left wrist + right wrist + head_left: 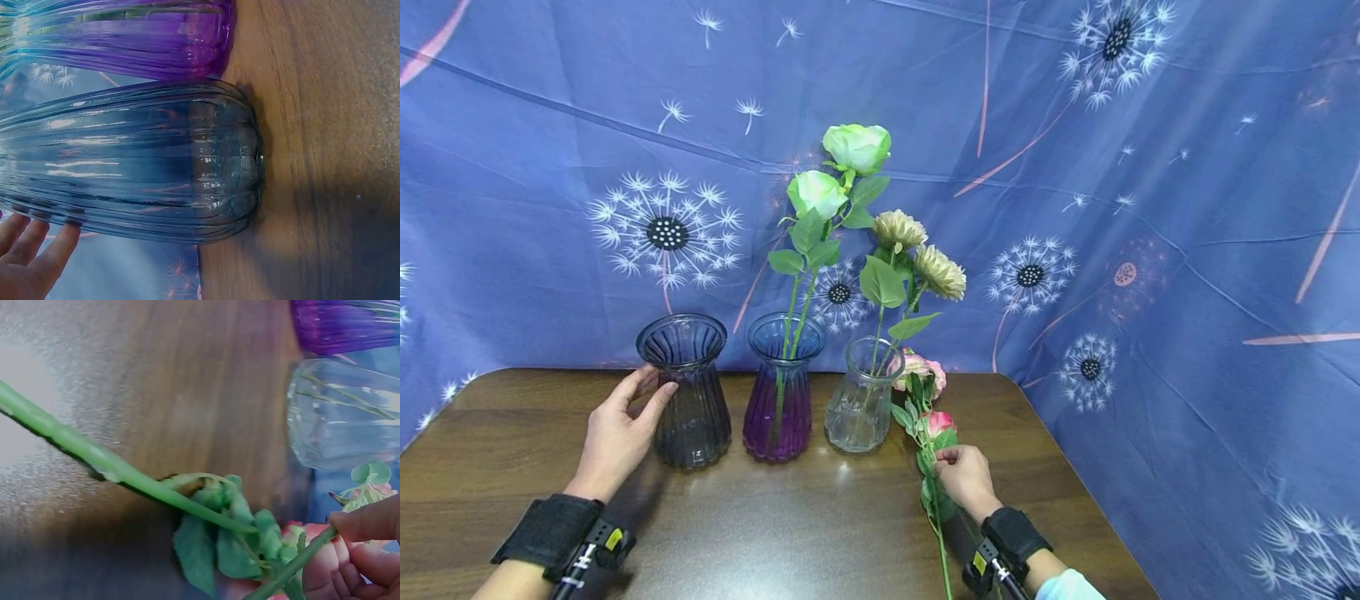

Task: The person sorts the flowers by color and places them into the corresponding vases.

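Observation:
At the left of the head view, my left hand (621, 433) holds a dark grey ribbed glass vase (694, 417) just below its flared rim, thumb in front and fingers round the far side. The vase stands upright with no flowers in it; the left wrist view shows fingers (59, 250) against its side. My right hand (967, 482) pinches the green stem (300, 562) of an artificial rose between thumb and fingers. Beneath the hand lie leaves (237, 550) and another thicker stem (125, 472). Pink blooms (938, 423) lie just beyond the hand.
A blue-purple vase (777, 417) with two pale green roses (857, 148) stands in the middle. Beside it a clear vase (857, 421) carries two beige flowers (940, 272). Behind the wooden table (760, 533) hangs a blue dandelion-print cloth (550, 208).

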Demonstrator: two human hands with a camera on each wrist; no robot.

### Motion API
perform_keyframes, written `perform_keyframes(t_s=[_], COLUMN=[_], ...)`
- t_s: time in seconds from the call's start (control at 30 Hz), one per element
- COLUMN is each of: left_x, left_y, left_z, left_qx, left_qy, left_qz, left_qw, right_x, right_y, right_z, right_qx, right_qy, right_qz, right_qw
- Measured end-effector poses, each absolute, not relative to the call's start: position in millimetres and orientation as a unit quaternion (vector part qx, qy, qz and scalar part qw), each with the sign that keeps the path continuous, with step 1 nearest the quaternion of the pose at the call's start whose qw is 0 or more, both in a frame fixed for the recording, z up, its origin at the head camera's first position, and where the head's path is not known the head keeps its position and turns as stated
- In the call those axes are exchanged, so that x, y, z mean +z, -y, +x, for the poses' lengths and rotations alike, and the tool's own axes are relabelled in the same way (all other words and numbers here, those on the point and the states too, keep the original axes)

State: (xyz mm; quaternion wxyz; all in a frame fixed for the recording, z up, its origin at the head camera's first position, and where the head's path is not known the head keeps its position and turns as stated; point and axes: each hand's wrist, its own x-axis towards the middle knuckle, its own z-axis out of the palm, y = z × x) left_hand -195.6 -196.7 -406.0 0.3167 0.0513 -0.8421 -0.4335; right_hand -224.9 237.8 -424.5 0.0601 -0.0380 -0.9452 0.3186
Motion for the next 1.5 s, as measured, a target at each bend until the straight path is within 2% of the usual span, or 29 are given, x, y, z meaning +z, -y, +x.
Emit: perform_keyframes(t_s=[0.33, 0.73, 1.07, 1.37, 1.5], left_x=[-411, -414, -409, -408, -407], left_y=[199, 200, 197, 197, 195], left_z=[-195, -196, -196, -200, -199], left_qx=[-0.44, -0.436, -0.431, -0.427, -0.433], left_qy=[0.838, 0.839, 0.848, 0.845, 0.84], left_qz=[0.05, 0.046, 0.042, 0.047, 0.041], left_qw=[0.317, 0.323, 0.305, 0.319, 0.324], right_x=[-393, -346, -315, -277, -261], right_y=[-239, -251, -256, -243, -237], right_z=[-227, -235, -238, -237, -235], right_qx=[0.357, 0.367, 0.396, 0.451, 0.484], right_qy=[0.929, 0.909, 0.88, 0.837, 0.818], right_qz=[-0.05, -0.069, -0.083, -0.056, -0.04], right_qw=[0.089, 0.184, 0.248, 0.304, 0.308])
